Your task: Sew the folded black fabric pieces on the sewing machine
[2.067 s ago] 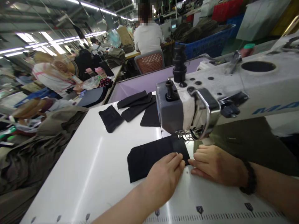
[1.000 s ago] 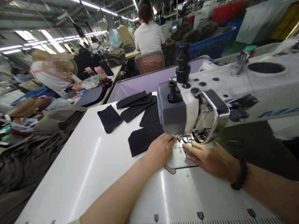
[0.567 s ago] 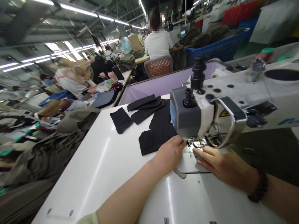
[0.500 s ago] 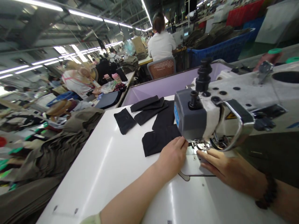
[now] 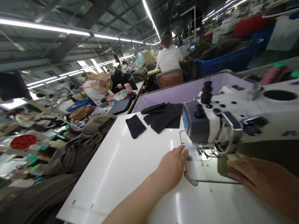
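A sewing machine [image 5: 198, 121] stands at the right over a shiny metal plate [image 5: 198, 171]. My left hand [image 5: 171, 168] rests with fingers extended at the plate's left edge, holding nothing. To the right of the needle area, my right hand [image 5: 259, 177], somewhat blurred, has its fingers closed on the near edge of an olive fabric piece [image 5: 223, 166]. Part of that cloth is hidden behind the hand and the machine. Black fabric pieces [image 5: 165, 118] lie overlapped left of the machine head, with a single black piece [image 5: 135, 126] apart from them.
Olive-brown garments [image 5: 70, 152] are heaped along the white table's [image 5: 112, 174] left edge. Behind the machine runs a lilac trough [image 5: 161, 93]. Farther off, a person in white [image 5: 169, 57] sits on a chair near a blue basket [image 5: 224, 62] of cloth.
The black piece beside my left hand now lies on the overlapped pieces farther back. My right hand has moved right, onto olive cloth. The whole view has shifted.
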Demonstrator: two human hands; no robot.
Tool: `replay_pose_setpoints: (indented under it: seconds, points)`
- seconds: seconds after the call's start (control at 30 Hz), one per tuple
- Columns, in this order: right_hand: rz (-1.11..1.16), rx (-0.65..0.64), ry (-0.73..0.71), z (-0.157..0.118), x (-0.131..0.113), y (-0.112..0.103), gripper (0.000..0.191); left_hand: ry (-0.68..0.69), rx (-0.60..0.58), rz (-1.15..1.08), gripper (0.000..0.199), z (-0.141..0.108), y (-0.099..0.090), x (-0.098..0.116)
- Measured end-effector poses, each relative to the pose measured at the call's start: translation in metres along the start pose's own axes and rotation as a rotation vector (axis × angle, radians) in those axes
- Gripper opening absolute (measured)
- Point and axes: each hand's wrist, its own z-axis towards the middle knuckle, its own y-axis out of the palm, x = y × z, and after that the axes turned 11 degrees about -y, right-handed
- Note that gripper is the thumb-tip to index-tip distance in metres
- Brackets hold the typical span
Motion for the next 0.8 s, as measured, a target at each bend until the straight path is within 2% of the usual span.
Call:
replay_pose_setpoints:
  seconds: [0.07,0.1,0.17,0.23,0.37,0.5,0.8]
  points:
    - [-0.090,-0.124,-0.090,-0.008,0.003,-0.015,0.013,0.091,-0.011,-0.101,0.034,-0.033,0.001,0.015]
    - [-0.109,-0.210,-0.087,-0.011,0.003,-0.021,0.013,0.109,-0.003,-0.140,0.033,-0.047,0.002,0.021]
    - [-0.114,-0.366,-0.008,-0.013,0.001,-0.032,0.020,0.117,0.037,-0.206,0.032,-0.068,0.006,0.027]
    - [-0.120,-0.427,0.069,-0.013,-0.003,-0.037,0.025,0.097,0.076,-0.245,0.031,-0.080,0.011,0.029]
    - [-0.088,-0.446,0.138,-0.011,-0.006,-0.045,0.024,0.087,0.108,-0.269,0.029,-0.085,0.014,0.035]
    - [0.102,-0.382,0.224,-0.012,-0.001,-0.052,0.027,0.100,0.118,-0.263,0.029,-0.084,0.008,0.043]
    - [0.200,-0.312,0.281,-0.014,-0.006,-0.056,0.025,0.096,0.107,-0.271,0.030,-0.091,0.008,0.048]
